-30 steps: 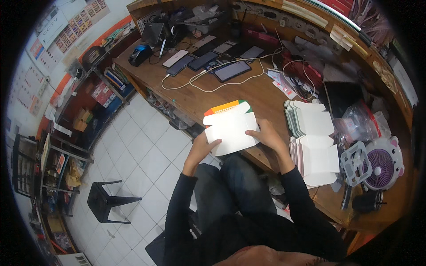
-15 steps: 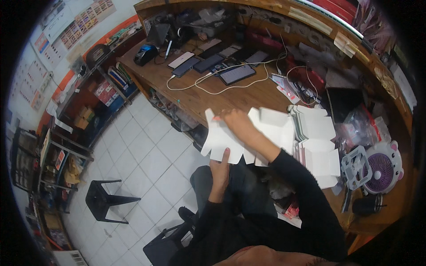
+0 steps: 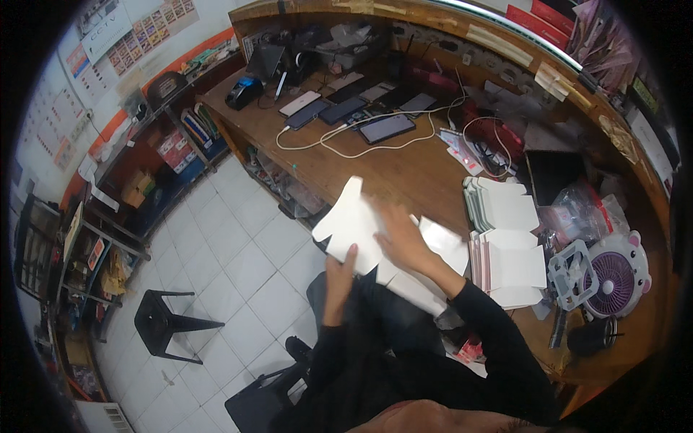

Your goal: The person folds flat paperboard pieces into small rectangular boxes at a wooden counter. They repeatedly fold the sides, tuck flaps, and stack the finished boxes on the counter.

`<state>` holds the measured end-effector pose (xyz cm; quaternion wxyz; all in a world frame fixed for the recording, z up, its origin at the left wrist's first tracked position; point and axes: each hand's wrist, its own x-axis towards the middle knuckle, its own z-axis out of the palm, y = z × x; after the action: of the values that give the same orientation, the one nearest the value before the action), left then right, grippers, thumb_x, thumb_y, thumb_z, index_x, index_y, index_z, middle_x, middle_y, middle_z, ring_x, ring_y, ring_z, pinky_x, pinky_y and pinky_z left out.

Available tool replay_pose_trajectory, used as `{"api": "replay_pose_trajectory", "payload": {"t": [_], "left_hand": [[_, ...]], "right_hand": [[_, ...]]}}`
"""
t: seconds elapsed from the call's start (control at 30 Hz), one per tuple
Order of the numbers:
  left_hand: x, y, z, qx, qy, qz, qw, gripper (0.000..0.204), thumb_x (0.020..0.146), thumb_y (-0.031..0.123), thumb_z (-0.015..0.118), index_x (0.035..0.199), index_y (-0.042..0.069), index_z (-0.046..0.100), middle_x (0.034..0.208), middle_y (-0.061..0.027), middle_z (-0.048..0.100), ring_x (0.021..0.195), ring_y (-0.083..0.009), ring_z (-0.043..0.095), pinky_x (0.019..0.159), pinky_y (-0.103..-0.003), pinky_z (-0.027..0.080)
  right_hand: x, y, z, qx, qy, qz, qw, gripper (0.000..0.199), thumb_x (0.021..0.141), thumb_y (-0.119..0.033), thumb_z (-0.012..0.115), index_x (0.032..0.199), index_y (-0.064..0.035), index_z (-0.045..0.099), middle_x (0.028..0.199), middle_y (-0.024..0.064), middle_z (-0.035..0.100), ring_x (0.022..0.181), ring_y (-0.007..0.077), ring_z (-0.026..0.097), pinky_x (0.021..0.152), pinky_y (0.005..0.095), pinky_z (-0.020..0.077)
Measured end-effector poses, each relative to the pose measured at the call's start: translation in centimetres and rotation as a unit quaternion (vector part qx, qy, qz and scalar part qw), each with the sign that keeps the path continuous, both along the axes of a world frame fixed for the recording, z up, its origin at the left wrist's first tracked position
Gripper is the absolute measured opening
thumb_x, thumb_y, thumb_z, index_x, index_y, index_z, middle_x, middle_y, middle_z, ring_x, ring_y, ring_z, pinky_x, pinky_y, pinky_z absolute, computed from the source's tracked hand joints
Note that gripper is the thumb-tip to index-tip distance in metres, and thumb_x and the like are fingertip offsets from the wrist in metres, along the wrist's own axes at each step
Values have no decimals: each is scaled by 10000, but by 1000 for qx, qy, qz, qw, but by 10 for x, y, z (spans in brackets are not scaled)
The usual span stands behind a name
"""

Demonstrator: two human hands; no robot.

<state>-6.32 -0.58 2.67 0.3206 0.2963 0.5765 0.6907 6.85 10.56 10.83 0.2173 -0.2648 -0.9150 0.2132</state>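
A white cardboard box blank (image 3: 352, 224), partly folded with flaps, is held above my lap at the table's front edge. My left hand (image 3: 338, 281) grips its lower edge, thumb on top and fingers underneath. Over its middle, my right hand (image 3: 408, 242) holds the card near a fold, its fingertips blurred by motion. To the right of my right hand, the blank's other panels (image 3: 442, 244) tilt at an angle. Beside them on the table, more flat white box blanks (image 3: 509, 263) lie in a stack.
Several phones (image 3: 386, 128) and white charging cables (image 3: 325, 148) lie on the wooden table (image 3: 325, 173). A bear-shaped fan (image 3: 617, 278), a grey plastic holder (image 3: 574, 274) and a dark cup (image 3: 592, 335) stand at right. A black stool (image 3: 162, 325) stands on the tiled floor.
The box blank has tilted and its right-hand panels have swung downward. My right hand has moved right and down along it from the upper left edge. My left hand has shifted slightly left.
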Motion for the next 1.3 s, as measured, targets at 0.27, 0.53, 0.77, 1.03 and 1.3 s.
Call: {"api": "replay_pose_trajectory", "payload": {"t": [0.27,0.53,0.77,1.03,1.3], "left_hand": [[-38,-54,105,3,94,-96,991,402,991,278,536,1218,-54,550,1069,-106,640,980,-170,581,866,-317,470],[50,-48,49,79,88,45,992,731,1003,585,243,1431,-5,187,1292,-176,398,1194,-253,398,1030,-366,312],[28,-42,36,67,214,7,975,684,1004,418,455,1484,39,150,1483,-162,248,1391,-278,217,1152,-424,161],[30,-76,149,-186,449,-306,819,355,854,187,635,1177,51,577,896,-216,670,828,-395,659,720,-422,520],[106,-26,73,-22,552,-80,829,395,838,214,561,1180,16,538,1029,-181,517,1027,-363,494,897,-503,327]], "right_hand": [[18,-44,30,-252,181,31,950,441,982,-208,516,1335,45,436,1008,264,646,921,404,642,811,395,502],[22,-146,-8,-24,295,-9,955,364,900,-28,516,1248,72,475,845,299,595,802,496,604,657,493,488],[85,-104,3,-208,175,-74,960,386,971,-101,476,1306,84,429,864,322,598,851,489,602,714,422,500],[103,-115,-23,-199,175,86,960,318,988,-136,482,1269,12,502,979,290,622,895,437,629,758,391,501],[117,-116,11,-282,270,-97,915,341,999,-145,454,1281,47,468,1064,296,608,990,453,595,825,395,479]]}}
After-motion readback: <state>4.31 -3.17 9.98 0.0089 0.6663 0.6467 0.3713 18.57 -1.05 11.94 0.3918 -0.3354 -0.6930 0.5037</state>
